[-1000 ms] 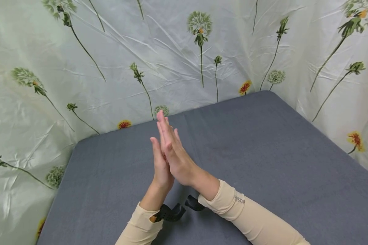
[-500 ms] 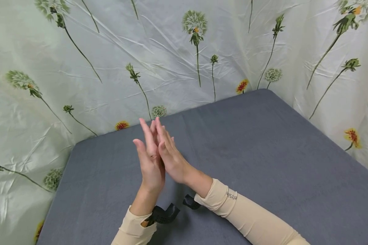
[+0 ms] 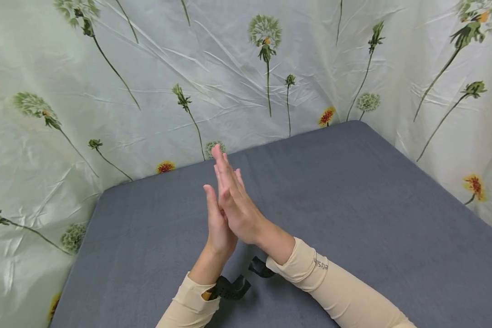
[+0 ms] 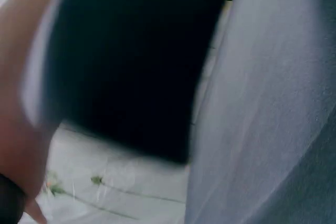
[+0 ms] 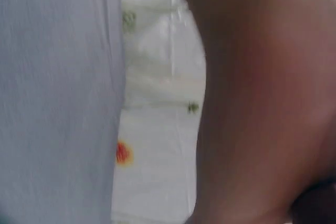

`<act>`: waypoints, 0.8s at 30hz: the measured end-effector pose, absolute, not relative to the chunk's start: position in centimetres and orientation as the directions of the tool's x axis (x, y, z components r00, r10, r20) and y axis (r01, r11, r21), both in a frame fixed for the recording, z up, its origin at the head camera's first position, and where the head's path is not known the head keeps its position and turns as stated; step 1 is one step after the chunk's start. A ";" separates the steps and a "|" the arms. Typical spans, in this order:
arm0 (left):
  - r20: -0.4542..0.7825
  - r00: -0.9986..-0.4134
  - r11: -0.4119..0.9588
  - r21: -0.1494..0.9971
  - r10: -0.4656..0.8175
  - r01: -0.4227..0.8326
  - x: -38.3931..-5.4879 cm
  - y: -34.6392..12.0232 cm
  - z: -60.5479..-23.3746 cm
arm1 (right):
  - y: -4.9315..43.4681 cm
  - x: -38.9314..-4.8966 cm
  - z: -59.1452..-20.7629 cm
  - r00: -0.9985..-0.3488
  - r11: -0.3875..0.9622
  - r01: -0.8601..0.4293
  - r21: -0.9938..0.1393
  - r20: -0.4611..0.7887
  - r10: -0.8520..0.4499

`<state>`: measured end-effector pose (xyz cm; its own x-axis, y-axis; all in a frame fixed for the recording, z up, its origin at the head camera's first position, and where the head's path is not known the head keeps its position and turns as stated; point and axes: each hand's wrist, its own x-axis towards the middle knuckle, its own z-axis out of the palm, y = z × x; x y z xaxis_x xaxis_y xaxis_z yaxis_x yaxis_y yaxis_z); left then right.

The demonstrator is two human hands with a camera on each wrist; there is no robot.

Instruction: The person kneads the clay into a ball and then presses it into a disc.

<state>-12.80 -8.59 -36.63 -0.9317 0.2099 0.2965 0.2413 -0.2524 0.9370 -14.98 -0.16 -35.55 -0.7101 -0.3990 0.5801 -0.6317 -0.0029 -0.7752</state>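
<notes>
In the head view my left hand and right hand meet palm to palm above the grey surface. Straight fingers point up and away on the right hand, reaching past the left one. The left thumb stands up apart from the palm, while most of the left fingers are hidden behind the right hand. No object shows between the palms. A black wrist device sits at the left wrist, and another black piece at the right cuff. Blurred skin fills much of the right wrist view.
A grey cloth-covered table spreads under the hands. Behind it and along both sides hangs a pale, shiny curtain printed with dandelions and orange flowers. Cream sleeves cover both forearms.
The palms slide along each other: half a second ago the left hand reached further forward with its fingers showing; now it is drawn back and the right fingers extend beyond it.
</notes>
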 end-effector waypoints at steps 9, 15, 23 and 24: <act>0.379 -0.910 -0.215 0.915 0.169 0.341 -11.7 -10.0 -34.2 | -0.6 -16.2 -37.0 -0.767 -0.071 -0.490 -0.869 0.469 -0.439; 0.354 -0.933 -0.179 0.924 0.063 0.339 -12.2 -11.7 -33.5 | -1.7 -14.9 -37.4 -0.721 -0.087 -0.449 -0.889 0.418 -0.553; 0.265 -0.962 -0.285 0.929 0.072 0.235 -13.2 -11.7 -34.9 | -1.4 -13.2 -35.9 -0.664 -0.056 -0.564 -0.824 0.493 -0.563; 0.258 -0.963 -0.293 0.929 0.079 0.225 -13.3 -11.6 -35.1 | -1.2 -13.3 -35.7 -0.662 -0.055 -0.578 -0.814 0.507 -0.553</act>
